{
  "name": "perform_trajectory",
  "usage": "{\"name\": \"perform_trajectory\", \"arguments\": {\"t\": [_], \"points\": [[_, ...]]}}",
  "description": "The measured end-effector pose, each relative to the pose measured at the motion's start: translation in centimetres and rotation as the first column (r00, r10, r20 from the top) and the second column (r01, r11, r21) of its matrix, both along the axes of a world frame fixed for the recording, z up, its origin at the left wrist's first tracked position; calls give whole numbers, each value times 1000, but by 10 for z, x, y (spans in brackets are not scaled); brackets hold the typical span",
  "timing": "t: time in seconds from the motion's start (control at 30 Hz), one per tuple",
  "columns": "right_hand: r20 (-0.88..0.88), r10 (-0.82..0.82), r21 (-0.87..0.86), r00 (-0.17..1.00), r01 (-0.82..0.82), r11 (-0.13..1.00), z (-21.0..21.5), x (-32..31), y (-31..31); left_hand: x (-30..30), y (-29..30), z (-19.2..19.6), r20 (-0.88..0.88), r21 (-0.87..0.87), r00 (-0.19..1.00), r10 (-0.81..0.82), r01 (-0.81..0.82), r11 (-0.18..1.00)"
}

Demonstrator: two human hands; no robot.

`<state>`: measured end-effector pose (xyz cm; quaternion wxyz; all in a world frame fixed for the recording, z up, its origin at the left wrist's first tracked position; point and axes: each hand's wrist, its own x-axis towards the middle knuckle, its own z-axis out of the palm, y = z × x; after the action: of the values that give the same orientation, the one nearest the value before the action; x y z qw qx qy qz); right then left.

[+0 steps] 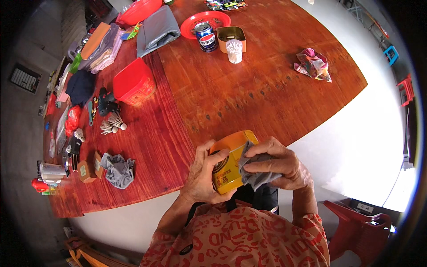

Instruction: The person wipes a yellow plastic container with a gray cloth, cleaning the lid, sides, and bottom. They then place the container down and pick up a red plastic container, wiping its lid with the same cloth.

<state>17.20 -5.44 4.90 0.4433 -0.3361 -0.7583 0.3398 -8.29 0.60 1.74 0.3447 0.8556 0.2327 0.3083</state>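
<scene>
In front of my chest, near the table's edge, I hold up a yellow box [232, 141] with rounded corners and dark markings on its face. My left hand [201, 174] is closed around its left side and lower edge, with the thumb across the face. A crumpled grey cloth [257, 179] is bunched in my right hand [284, 163], whose fingers press it against the right part of the box. The cloth and fingers cover that side.
On the wooden table [249, 80] stand a blue can [205, 39], an open tin [240, 35], a cotton swab tub [234, 53] and a red container [134, 82]. Leftward lie shuttlecocks [114, 123], a drill [106, 103] and another grey cloth [118, 171]. A red chair [356, 231] stands lower right.
</scene>
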Motion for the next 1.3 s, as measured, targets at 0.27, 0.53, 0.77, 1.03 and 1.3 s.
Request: {"name": "perform_trajectory", "arguments": {"t": [0.27,0.53,0.77,1.03,1.3], "points": [[-170,-232,-247,958,187,951,-10,-12,13,1,-2,0,-45,6,999,11,-11,1000],[-203,-330,-374,922,239,896,-30,-10,38,-1,-4,-6,29,23,1000,11,-12,1000],[16,-380,-139,925,378,915,-18,-10,32,10,-15,11,-58,-76,992,115,-119,990],[285,-451,271,845,381,884,16,-50,-5,20,-19,8,-98,12,940,327,-328,945],[95,-561,-115,822,569,814,-10,-35,11,22,-19,11,-116,56,937,330,-326,944]]}}
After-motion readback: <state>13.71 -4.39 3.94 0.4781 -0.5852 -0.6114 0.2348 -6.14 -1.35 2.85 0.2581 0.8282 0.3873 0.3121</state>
